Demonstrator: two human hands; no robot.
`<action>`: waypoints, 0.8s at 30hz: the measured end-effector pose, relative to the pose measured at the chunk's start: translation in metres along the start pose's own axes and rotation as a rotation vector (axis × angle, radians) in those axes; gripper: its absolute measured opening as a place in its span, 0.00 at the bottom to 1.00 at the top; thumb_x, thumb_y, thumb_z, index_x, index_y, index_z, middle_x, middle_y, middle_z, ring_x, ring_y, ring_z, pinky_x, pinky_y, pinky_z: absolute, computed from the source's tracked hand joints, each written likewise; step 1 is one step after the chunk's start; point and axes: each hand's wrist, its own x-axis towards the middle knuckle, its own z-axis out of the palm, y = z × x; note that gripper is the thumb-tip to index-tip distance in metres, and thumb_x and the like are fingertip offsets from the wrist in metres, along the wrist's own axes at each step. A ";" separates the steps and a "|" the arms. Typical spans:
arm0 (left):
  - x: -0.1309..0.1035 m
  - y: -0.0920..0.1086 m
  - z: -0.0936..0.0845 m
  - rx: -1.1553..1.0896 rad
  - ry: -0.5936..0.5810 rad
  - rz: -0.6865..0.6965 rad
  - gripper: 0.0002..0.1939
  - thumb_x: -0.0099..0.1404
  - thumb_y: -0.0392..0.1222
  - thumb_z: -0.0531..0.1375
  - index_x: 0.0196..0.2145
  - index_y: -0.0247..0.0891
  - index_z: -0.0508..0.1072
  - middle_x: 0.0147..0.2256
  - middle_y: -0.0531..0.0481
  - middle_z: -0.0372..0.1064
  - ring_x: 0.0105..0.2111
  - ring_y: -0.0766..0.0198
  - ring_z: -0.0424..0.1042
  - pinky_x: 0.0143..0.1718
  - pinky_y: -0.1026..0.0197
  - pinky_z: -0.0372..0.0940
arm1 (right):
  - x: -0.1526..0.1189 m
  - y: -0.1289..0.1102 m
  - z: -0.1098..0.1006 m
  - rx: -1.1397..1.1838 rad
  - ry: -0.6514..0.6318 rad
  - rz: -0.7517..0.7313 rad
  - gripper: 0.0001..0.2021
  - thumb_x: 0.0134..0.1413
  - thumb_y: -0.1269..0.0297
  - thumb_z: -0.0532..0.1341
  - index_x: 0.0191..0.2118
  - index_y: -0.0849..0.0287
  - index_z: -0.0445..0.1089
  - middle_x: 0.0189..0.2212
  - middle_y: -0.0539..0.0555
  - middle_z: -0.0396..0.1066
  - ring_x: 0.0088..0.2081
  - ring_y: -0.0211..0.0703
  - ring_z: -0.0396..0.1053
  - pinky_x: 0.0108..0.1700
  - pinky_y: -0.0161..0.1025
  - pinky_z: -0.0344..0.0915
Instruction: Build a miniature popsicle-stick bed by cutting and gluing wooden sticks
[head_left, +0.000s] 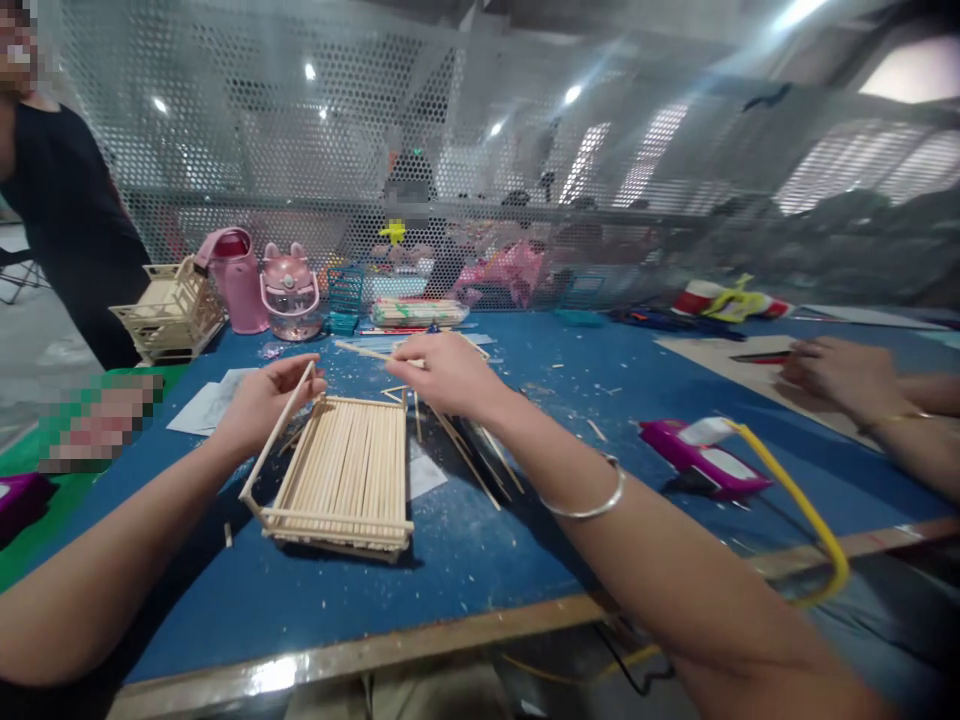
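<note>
Head view. Tray of pale wooden sticks (341, 460) sits on the blue bench (300, 620), in front of the person, slats running away from the body, low railing at the near end. A side rail (276, 432) slants along its left side, from the near-left corner towards the left hand (262, 405).

Left fingers bent, partly closed, by the rail's far end; whether they pinch it or merely steady it, cannot tell. Right hand (442, 370) above the bench beyond the tray's far right corner, fingers closed on a thin stick (367, 351), its free end pointing left.

Judgement on handling: keep the left hand light, since a squeeze could bow the rail or rack the corner. Short grip on the thin stick, near where it must be guided, gives better aim. Line up both ends before pressing; small, straight pressure, no twist. Joints look slender and likely weak under sideways load.

Loose sticks (480, 470) lie right of the tray, near the right forearm; sleeve-height clearance helps. White paper (427, 475) just beside the tray. Scraps on the bench could tilt the base. Another person's hand (840, 380) works farther right, well apart.
</note>
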 end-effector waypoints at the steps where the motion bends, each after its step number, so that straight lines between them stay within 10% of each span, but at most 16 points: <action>1: -0.001 0.006 -0.004 0.063 -0.002 -0.026 0.35 0.45 0.57 0.63 0.47 0.34 0.69 0.37 0.44 0.73 0.32 0.61 0.71 0.32 0.61 0.65 | -0.004 0.006 -0.004 0.045 0.062 0.005 0.11 0.53 0.64 0.56 0.29 0.59 0.75 0.27 0.53 0.69 0.31 0.38 0.63 0.33 0.37 0.55; 7: -0.019 0.037 -0.023 0.400 -0.377 -0.263 0.27 0.48 0.58 0.60 0.41 0.36 0.71 0.27 0.50 0.71 0.23 0.63 0.69 0.20 0.66 0.61 | -0.040 0.040 -0.001 0.410 0.166 0.152 0.14 0.53 0.58 0.54 0.28 0.62 0.71 0.20 0.48 0.60 0.23 0.34 0.55 0.27 0.34 0.51; 12: -0.045 0.028 -0.023 0.175 -0.666 -0.374 0.26 0.51 0.56 0.60 0.44 0.38 0.69 0.33 0.48 0.73 0.31 0.60 0.72 0.25 0.66 0.64 | -0.054 0.051 0.018 0.620 0.104 0.211 0.15 0.50 0.54 0.55 0.24 0.61 0.62 0.17 0.45 0.55 0.20 0.31 0.51 0.24 0.32 0.48; 24: 0.038 -0.001 -0.034 -0.064 -0.625 -0.487 0.21 0.47 0.52 0.65 0.35 0.35 0.73 0.30 0.48 0.73 0.30 0.62 0.71 0.32 0.64 0.64 | -0.066 0.031 0.025 0.913 -0.312 0.232 0.15 0.47 0.51 0.57 0.28 0.60 0.59 0.17 0.46 0.64 0.16 0.29 0.56 0.19 0.29 0.52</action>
